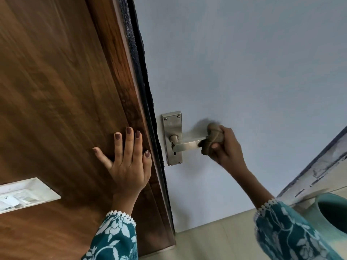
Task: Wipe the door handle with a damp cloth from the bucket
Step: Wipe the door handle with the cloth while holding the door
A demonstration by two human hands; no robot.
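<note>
A brushed-metal lever door handle [185,145] on a tall backplate [171,128] is fixed to the pale blue-grey door [244,72]. My right hand [225,149] is closed around a bunched beige cloth [214,136], which wraps the outer end of the lever. My left hand [127,160] lies flat with fingers spread on the brown wooden panel [56,91] left of the door edge; it holds nothing. Both wrists wear teal floral sleeves.
A teal bucket [326,214] stands at the lower right, only its rim and inside in view. A white switch plate [24,196] sits in the wooden panel at the left. A dark rough strip [142,81] runs down the door edge. Beige floor tiles [216,241] lie below.
</note>
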